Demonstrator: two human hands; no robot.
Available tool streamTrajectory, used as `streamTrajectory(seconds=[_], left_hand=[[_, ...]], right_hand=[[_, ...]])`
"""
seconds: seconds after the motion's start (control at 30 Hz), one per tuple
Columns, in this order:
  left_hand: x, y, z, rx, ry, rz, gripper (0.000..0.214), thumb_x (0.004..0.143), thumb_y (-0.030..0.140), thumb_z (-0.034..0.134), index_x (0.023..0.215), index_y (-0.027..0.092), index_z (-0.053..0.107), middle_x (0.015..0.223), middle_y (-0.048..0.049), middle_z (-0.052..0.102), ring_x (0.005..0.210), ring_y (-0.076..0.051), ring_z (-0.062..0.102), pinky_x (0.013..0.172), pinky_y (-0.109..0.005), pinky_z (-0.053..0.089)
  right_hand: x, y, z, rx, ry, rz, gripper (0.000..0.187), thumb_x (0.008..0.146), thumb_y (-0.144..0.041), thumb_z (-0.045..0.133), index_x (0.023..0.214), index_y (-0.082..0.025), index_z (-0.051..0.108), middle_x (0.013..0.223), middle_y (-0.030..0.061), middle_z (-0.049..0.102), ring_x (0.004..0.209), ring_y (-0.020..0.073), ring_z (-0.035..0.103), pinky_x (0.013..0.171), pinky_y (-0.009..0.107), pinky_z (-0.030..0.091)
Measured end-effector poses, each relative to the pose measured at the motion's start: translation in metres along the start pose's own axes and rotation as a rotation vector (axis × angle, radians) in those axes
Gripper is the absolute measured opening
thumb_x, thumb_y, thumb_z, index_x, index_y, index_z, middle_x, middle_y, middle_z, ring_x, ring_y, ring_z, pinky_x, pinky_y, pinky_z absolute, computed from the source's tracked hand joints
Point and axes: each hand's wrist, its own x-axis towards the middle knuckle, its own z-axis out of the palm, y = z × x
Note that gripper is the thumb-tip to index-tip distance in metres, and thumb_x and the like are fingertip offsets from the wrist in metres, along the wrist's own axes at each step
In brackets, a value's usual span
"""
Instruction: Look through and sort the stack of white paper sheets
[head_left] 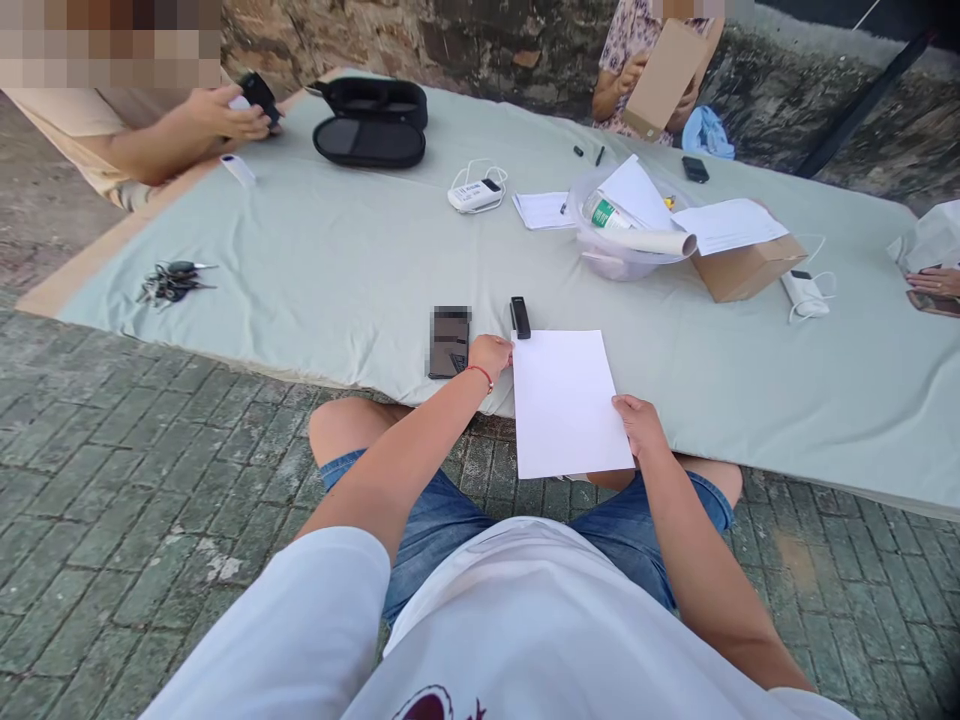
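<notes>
A blank white sheet of paper (566, 405) lies partly on the table and juts out past its front edge over my lap. My left hand (491, 353) pinches the sheet's upper left edge, its fingertips partly hidden. On the right side, my right hand (640, 424) grips the lower right edge between thumb and fingers. A small black stapler-like object (520, 317) stands at the sheet's top left corner. Just left of my left hand lies a dark flat phone-like object (448, 345), partly blurred out.
A bunch of keys (176, 282), an open black case (371, 122) and a white power bank (476, 193) lie on the cloth-covered table (337, 270). Farther right stand a plastic basin (600, 255) and a cardboard box (750, 268). Other people's hands (225, 112) work around the edges.
</notes>
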Motion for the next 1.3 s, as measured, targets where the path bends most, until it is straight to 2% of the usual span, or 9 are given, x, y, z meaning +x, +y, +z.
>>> streamTrajectory(seconds=[0.13,0.27,0.43,0.6,0.77,0.9,1.0,1.13,1.3], left_hand=[[0.001,-0.002,-0.001,0.026,0.016,0.017,0.015,0.076,0.018,0.066,0.062,0.015,0.063,0.060,-0.0059,0.064,0.063,-0.019,0.066,0.059,-0.028,0.050],[0.003,0.004,-0.008,0.159,0.009,0.097,0.015,0.081,0.026,0.062,0.071,0.015,0.067,0.073,-0.0089,0.071,0.069,-0.021,0.069,0.066,-0.030,0.051],[0.009,0.025,-0.016,0.424,0.252,0.255,0.028,0.090,0.031,0.047,0.102,0.017,0.068,0.103,-0.0139,0.072,0.099,-0.028,0.066,0.082,-0.039,0.051],[0.026,0.062,-0.001,0.554,0.306,0.542,0.046,0.098,0.034,0.029,0.131,0.019,0.057,0.138,-0.0116,0.056,0.137,-0.026,0.040,0.109,-0.043,0.036],[0.045,0.089,0.024,0.758,0.263,0.623,0.054,0.100,0.042,0.018,0.147,0.025,0.040,0.159,-0.0049,0.029,0.149,-0.024,0.016,0.119,-0.051,0.012],[0.057,0.080,0.037,0.837,0.164,0.582,0.058,0.099,0.042,0.016,0.150,0.022,0.034,0.161,-0.0061,0.024,0.150,-0.026,0.011,0.118,-0.057,0.005],[0.062,0.069,0.043,0.820,0.168,0.528,0.061,0.098,0.042,0.015,0.151,0.017,0.032,0.161,-0.0095,0.023,0.150,-0.027,0.009,0.118,-0.060,0.002],[0.058,0.065,0.045,0.733,0.193,0.613,0.060,0.098,0.041,0.020,0.149,0.014,0.035,0.159,-0.0133,0.028,0.150,-0.027,0.007,0.119,-0.057,-0.002],[0.053,0.068,0.045,0.603,0.192,0.655,0.053,0.097,0.037,0.028,0.143,0.014,0.044,0.154,-0.0162,0.036,0.150,-0.026,0.014,0.120,-0.053,0.002]], right_hand=[[-0.002,0.001,0.001,-0.009,0.016,-0.033,0.036,0.068,-0.051,0.067,0.085,-0.019,0.070,0.081,0.0036,0.073,0.073,0.0222,0.066,0.064,0.032,0.051],[-0.002,0.004,0.000,-0.013,0.031,-0.037,0.035,0.069,-0.050,0.067,0.084,-0.019,0.070,0.075,0.0025,0.071,0.068,0.0206,0.062,0.062,0.031,0.049],[-0.003,0.005,0.000,-0.015,0.007,-0.050,0.037,0.071,-0.052,0.065,0.085,-0.018,0.071,0.078,0.0038,0.071,0.070,0.0210,0.062,0.063,0.032,0.049],[-0.007,0.001,0.000,-0.023,0.006,-0.025,0.039,0.071,-0.053,0.065,0.089,-0.019,0.072,0.087,0.0057,0.073,0.076,0.0237,0.064,0.065,0.033,0.050],[-0.010,0.000,0.000,-0.026,0.004,-0.031,0.038,0.072,-0.054,0.064,0.086,-0.019,0.071,0.082,0.0047,0.072,0.073,0.0221,0.062,0.063,0.032,0.048],[-0.011,0.003,0.000,-0.052,0.008,-0.034,0.041,0.074,-0.057,0.061,0.087,-0.019,0.071,0.078,0.0040,0.071,0.070,0.0214,0.061,0.062,0.031,0.046],[-0.014,0.005,0.000,-0.086,0.016,-0.040,0.044,0.074,-0.060,0.059,0.085,-0.019,0.070,0.075,0.0040,0.069,0.068,0.0210,0.059,0.060,0.031,0.045],[-0.016,0.006,0.001,-0.094,0.023,-0.028,0.043,0.075,-0.060,0.058,0.085,-0.019,0.069,0.073,0.0023,0.068,0.066,0.0194,0.057,0.060,0.030,0.044],[-0.013,0.004,0.003,-0.113,0.028,-0.049,0.043,0.075,-0.060,0.058,0.083,-0.020,0.069,0.074,0.0020,0.068,0.068,0.0193,0.058,0.063,0.030,0.045]])
